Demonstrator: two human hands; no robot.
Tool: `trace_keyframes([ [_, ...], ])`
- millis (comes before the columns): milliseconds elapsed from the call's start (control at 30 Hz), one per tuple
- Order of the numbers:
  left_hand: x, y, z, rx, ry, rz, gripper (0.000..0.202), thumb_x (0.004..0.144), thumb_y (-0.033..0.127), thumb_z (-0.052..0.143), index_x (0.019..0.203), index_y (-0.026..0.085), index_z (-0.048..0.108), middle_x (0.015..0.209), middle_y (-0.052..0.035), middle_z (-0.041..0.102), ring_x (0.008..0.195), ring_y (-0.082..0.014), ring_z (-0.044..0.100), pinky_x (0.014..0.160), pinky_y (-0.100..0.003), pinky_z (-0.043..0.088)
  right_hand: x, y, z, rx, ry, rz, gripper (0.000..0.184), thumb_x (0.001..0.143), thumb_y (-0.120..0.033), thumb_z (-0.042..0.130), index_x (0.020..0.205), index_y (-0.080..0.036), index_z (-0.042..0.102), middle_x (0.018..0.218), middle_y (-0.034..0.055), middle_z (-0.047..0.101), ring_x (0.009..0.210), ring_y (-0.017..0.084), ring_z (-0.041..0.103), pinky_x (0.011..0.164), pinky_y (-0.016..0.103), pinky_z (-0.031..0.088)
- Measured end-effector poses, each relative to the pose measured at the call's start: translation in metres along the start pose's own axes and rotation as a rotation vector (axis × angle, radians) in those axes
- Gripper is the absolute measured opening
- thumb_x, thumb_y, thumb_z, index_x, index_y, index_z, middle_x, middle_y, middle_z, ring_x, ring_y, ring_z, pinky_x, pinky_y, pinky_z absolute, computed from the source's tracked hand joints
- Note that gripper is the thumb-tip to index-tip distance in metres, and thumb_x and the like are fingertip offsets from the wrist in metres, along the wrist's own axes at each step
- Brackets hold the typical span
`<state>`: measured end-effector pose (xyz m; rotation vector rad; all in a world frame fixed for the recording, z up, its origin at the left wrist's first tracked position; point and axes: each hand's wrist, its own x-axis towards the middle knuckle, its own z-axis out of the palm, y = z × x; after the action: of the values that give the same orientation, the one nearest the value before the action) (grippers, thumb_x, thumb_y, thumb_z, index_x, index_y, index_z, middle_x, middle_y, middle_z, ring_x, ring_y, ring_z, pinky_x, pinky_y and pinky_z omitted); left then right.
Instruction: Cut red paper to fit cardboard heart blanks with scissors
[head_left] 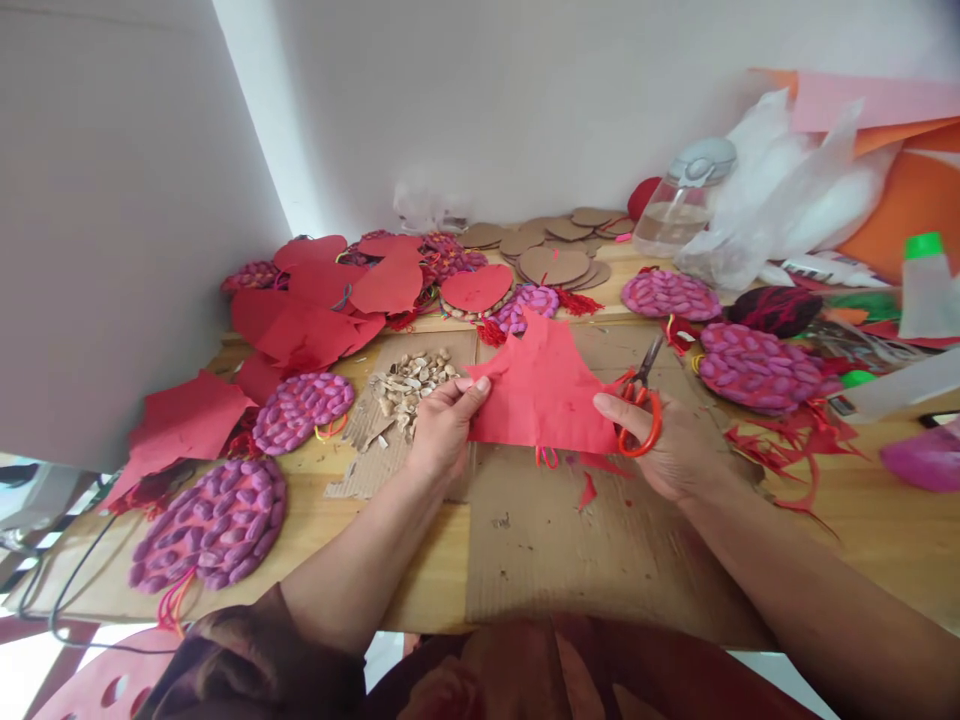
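red paper (pixel 555 395), red-orange scissor handles (pixel 658 425), brown cardboard (pixel 585 570)

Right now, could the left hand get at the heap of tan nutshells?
Probably yes: the left hand appears beside the heap of tan nutshells, nothing visible blocking it, though its fingers hold a thin red sheet.

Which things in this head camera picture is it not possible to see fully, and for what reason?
Head view:
- Pink loop: upper end, hidden behind the red sheet.
- Plastic bag: contents, obscured by cloudy, crumpled plastic.
- White tube: print, too small and blurred.
- Purple bundle: right end, cut off by the picture's edge.
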<state>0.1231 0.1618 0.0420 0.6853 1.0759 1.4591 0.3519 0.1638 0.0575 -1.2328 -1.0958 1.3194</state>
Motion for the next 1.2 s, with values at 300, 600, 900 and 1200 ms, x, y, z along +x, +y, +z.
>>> trace_keyframes([
  [300, 0.005, 0.002, 0.001, -0.052, 0.037, -0.053, 0.051, 0.070, 0.066, 0.076, 0.071, 0.016, 0.068, 0.069, -0.0040, 0.066, 0.062, -0.0122, 0.058, 0.059, -0.024, 0.044, 0.008, 0.003, 0.000, 0.166, 0.039, 0.036, 0.025, 0.056, -0.040, 0.091, 0.070, -0.028, 0.073, 0.073, -0.0004, 0.068, 0.073, 0.021, 0.063, 0.075, 0.037, 0.052],
  [600, -0.005, 0.007, 0.003, 0.027, -0.115, -0.033, 0.034, 0.056, 0.039, 0.092, 0.064, 0.015, 0.068, 0.059, 0.0011, 0.059, 0.051, -0.0081, 0.049, 0.048, -0.021, 0.038, 0.010, 0.003, -0.002, 0.186, -0.020, -0.016, 0.020, 0.065, -0.040, 0.086, 0.076, -0.029, 0.073, 0.079, 0.0021, 0.072, 0.079, 0.024, 0.067, 0.064, 0.037, 0.052],
  [900, 0.001, 0.001, -0.002, 0.015, -0.117, -0.024, 0.034, 0.058, 0.038, 0.092, 0.070, 0.013, 0.073, 0.064, 0.0002, 0.060, 0.055, -0.0074, 0.050, 0.046, -0.018, 0.042, 0.010, 0.005, -0.006, 0.227, -0.073, -0.030, 0.019, 0.073, -0.035, 0.083, 0.068, -0.026, 0.068, 0.069, -0.0030, 0.065, 0.068, 0.016, 0.060, 0.068, 0.032, 0.048],
  [1200, 0.011, -0.002, -0.010, 0.115, 0.027, 0.018, 0.044, 0.071, 0.057, 0.078, 0.071, 0.013, 0.068, 0.059, -0.0001, 0.062, 0.047, -0.0091, 0.054, 0.046, -0.020, 0.045, 0.011, 0.005, -0.004, 0.226, 0.050, -0.066, 0.030, 0.065, -0.044, 0.086, 0.068, -0.023, 0.066, 0.066, -0.0018, 0.066, 0.066, 0.016, 0.062, 0.066, 0.030, 0.048],
])
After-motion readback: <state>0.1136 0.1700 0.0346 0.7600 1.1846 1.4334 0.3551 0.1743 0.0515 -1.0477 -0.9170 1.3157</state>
